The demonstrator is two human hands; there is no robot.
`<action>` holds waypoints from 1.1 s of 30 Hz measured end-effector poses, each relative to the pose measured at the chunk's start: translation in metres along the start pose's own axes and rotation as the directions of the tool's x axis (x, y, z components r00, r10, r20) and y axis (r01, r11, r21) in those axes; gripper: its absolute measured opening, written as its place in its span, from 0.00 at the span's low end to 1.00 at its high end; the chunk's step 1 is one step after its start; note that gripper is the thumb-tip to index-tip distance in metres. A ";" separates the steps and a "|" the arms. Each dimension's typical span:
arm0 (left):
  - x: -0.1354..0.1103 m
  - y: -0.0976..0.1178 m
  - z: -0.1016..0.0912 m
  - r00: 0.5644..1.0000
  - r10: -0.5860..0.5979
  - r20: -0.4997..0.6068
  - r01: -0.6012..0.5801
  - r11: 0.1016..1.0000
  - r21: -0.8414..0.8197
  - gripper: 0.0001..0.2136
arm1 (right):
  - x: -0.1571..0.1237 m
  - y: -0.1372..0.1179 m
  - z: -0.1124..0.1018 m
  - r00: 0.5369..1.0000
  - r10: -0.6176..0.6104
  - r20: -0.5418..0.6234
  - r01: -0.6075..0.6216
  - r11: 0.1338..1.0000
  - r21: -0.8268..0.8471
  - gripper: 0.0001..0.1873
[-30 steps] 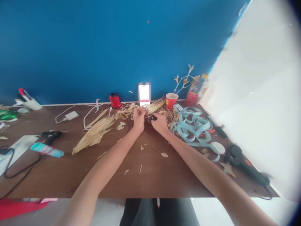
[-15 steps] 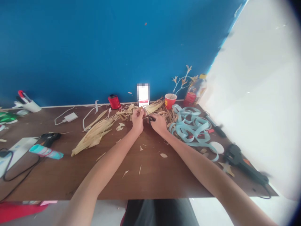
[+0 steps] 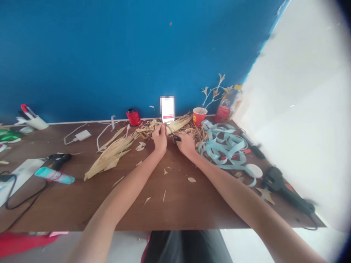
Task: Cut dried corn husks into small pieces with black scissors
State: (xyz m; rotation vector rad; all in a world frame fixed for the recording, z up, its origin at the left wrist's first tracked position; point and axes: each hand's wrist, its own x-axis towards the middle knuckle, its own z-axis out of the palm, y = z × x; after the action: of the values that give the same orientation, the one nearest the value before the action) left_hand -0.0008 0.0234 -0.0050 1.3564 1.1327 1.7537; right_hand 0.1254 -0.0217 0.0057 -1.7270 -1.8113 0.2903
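My left hand [image 3: 159,139] is closed in a pinch on a small piece of dried husk at the far middle of the brown table [image 3: 175,204]. My right hand [image 3: 186,143] is wrapped round black-handled scissors [image 3: 172,133], whose blades point up-left toward the piece in my left hand. Both hands sit at the near edge of a pile of dried husk strips [image 3: 181,126]. A larger bundle of pale husk leaves [image 3: 109,157] lies to the left of my left hand.
Coiled light-blue ribbon [image 3: 223,146] lies right of my hands, a black glue gun [image 3: 285,190] beyond it. A red paper cup [image 3: 199,116], a red spool [image 3: 133,117], a bottle [image 3: 227,106] line the blue wall. A teal tube [image 3: 54,175], cables and charger [image 3: 82,135] lie left.
My hands have stayed in place at the husk pile; the scissors and the pinched piece shifted only slightly. The view has wobbled a little.
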 end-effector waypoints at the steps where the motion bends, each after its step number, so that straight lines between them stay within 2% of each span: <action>1: -0.001 0.003 -0.001 1.000 0.029 0.011 -0.029 0.999 0.040 0.18 | 0.000 0.000 0.000 1.000 0.008 -0.004 -0.008 1.000 -0.004 0.17; 5: -0.005 0.015 0.000 0.991 0.105 0.077 -0.113 0.987 0.117 0.15 | -0.001 0.000 -0.003 0.997 0.009 -0.076 -0.006 0.999 0.038 0.16; 8: -0.008 0.019 0.003 0.984 0.129 0.125 -0.141 0.986 0.094 0.10 | 0.000 0.002 -0.003 0.989 0.015 -0.147 0.001 0.994 0.112 0.17; 11: -0.011 0.019 0.006 0.980 0.108 0.169 -0.115 0.993 0.029 0.08 | 0.002 0.004 -0.002 0.981 0.061 -0.186 -0.025 0.982 0.187 0.17; 14: -0.017 0.017 0.009 0.980 0.049 0.191 -0.047 0.999 -0.013 0.10 | 0.001 0.003 -0.002 0.961 0.165 -0.223 -0.110 0.965 0.239 0.20; 16: -0.023 0.018 0.010 0.984 -0.013 0.177 0.025 0.997 -0.068 0.13 | -0.001 0.000 -0.004 0.948 0.223 -0.227 -0.170 0.958 0.230 0.23; 18: -0.028 0.019 0.012 0.989 -0.086 0.118 0.101 0.987 -0.124 0.16 | -0.004 -0.004 -0.008 0.946 0.246 -0.213 -0.211 0.962 0.172 0.22; 23: -0.032 0.023 0.015 0.964 -0.265 -0.015 0.256 0.945 -0.201 0.14 | -0.008 -0.008 -0.016 0.957 0.224 -0.184 -0.214 0.974 0.070 0.14; 27: -0.026 0.019 0.017 0.955 -0.296 -0.029 0.273 0.913 -0.303 0.13 | -0.010 -0.009 -0.015 0.979 0.146 -0.143 -0.135 0.987 0.083 0.12; 31: -0.020 0.012 0.017 0.956 -0.291 -0.049 0.262 0.914 -0.311 0.14 | -0.012 -0.008 -0.011 0.982 0.125 -0.139 -0.111 0.988 0.105 0.18; 33: -0.019 0.008 0.016 0.961 -0.277 -0.023 0.255 0.912 -0.320 0.15 | -0.013 -0.007 -0.010 0.984 0.109 -0.143 -0.089 0.986 0.141 0.18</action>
State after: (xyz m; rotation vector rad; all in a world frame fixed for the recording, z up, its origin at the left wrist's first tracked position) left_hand 0.0203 0.0073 -0.0040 0.9115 0.9709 1.7013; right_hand 0.1252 -0.0372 0.0141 -1.7002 -1.5662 0.3068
